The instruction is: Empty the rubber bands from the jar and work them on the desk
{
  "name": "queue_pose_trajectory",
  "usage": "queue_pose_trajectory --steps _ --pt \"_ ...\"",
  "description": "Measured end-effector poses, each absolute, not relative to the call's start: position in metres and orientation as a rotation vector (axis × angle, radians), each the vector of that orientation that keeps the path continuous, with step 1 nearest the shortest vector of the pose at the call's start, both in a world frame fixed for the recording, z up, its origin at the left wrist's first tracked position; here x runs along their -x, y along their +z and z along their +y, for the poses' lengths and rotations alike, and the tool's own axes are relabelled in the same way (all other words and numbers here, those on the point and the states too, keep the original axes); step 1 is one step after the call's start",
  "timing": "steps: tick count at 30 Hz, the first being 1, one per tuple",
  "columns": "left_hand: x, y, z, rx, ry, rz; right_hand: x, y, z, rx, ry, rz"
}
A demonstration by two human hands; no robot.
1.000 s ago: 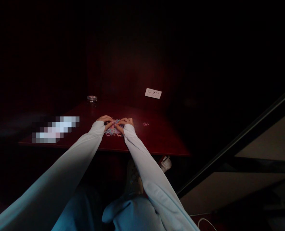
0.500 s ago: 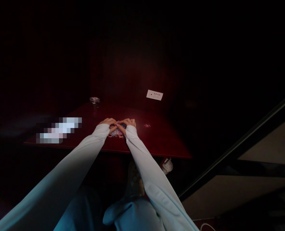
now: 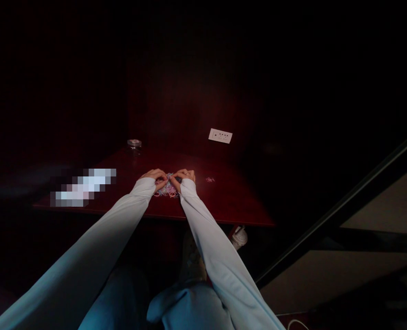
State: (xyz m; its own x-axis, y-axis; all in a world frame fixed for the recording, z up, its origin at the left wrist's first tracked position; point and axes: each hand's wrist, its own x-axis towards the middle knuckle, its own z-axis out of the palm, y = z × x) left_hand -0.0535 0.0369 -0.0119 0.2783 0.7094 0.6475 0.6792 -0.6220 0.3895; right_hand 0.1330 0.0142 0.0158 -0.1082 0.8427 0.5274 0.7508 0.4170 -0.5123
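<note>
A pile of small pastel loops that look like hair ties lies on the dark red table. Over its left side my left hand is closed in a pinch, thumb against fingertips. My right hand pinches likewise over the right side, its fingertips a small gap from the left ones. Whatever sits between the fingers is too small to make out. To the right of the hands lies a little separate group of pink hair ties.
A clear lidded jar stands at the back left. A blurred bright patch covers the table's left side. On the wall behind is a white socket plate. A whitish object shows below the table's front edge.
My fingertips, which were together, have moved slightly apart, showing more of the pile between them. The hair ties on the right have stayed where they were.
</note>
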Motion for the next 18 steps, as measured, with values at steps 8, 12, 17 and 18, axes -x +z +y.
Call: queue_pose_trajectory --steps 8,12,17,18 --pt "0.055 -0.015 0.041 -2.396 1.390 1.240 -0.135 0.009 0.021 1.369 0.225 -1.800" --pt "0.054 -0.019 0.045 -2.348 1.423 1.202 -0.135 0.004 0.027 1.359 0.273 -1.736" --pt "0.053 -0.021 0.045 -2.350 1.436 1.185 -0.137 0.002 0.029 1.341 0.289 -1.716" --pt "0.052 -0.021 0.045 -2.350 1.443 1.177 -0.137 0.002 0.030 1.343 0.290 -1.714"
